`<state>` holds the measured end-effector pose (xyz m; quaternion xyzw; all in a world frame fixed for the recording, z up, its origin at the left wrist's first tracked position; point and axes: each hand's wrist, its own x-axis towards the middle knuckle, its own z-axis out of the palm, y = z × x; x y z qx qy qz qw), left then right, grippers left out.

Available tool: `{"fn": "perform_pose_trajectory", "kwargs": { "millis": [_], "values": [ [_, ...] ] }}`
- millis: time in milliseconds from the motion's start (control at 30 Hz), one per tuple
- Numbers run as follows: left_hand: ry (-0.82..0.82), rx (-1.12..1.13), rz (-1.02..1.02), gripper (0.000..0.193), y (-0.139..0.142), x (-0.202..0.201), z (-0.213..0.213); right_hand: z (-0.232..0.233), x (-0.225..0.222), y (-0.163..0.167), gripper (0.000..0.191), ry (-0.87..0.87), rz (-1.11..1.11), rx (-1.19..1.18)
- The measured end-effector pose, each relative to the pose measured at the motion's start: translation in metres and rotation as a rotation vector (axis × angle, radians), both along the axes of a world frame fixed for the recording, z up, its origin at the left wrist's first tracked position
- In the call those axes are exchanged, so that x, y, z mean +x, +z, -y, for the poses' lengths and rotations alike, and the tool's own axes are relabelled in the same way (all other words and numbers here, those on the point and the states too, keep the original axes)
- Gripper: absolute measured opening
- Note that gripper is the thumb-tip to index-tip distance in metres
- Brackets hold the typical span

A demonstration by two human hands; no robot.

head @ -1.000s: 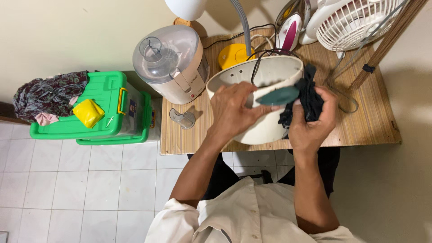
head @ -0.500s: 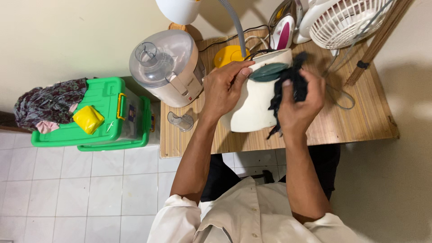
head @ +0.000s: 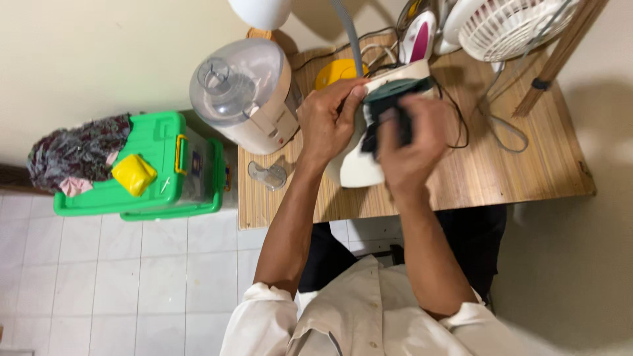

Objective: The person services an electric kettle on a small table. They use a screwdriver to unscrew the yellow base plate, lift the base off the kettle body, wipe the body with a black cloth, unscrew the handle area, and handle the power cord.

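Observation:
A white, rounded appliance body point(head: 353, 168) with a teal-green part point(head: 395, 88) at its top is held over the wooden table point(head: 521, 168). My left hand point(head: 328, 122) grips its left side near the top. Pressed against its front is a dark cloth point(head: 376, 125), which my right hand point(head: 412, 145) holds; that hand is blurred. My hands hide most of the appliance.
A white food processor point(head: 244, 92) stands at the table's left end, a small clear plastic piece point(head: 269, 175) in front of it. Behind are a yellow object point(head: 333, 71), an iron point(head: 419, 36), a white fan point(head: 514, 23) and cables point(head: 501, 125). A green storage box point(head: 165, 142) stands on the tiled floor.
The appliance has been turned, so its open mouth no longer faces me. My right hand with the cloth slid from its right side across the front. Both hands shifted toward the back of the table.

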<state>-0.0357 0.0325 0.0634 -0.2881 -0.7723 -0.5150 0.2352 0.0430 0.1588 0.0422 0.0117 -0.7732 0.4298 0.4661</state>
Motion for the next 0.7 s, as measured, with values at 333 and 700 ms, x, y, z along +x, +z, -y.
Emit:
{"fn": "perform_pose_trajectory", "kwargs": {
  "millis": [333, 700],
  "values": [
    [0.042, -0.041, 0.002, 0.017, -0.003, 0.010, -0.003, -0.061, -0.033, -0.026, 0.022, -0.031, 0.063, -0.368],
    [0.125, -0.148, -0.037, 0.013, -0.010, 0.009, -0.001, -0.069, -0.025, 0.061, 0.035, 0.402, 0.073, 0.453]
  ]
}}
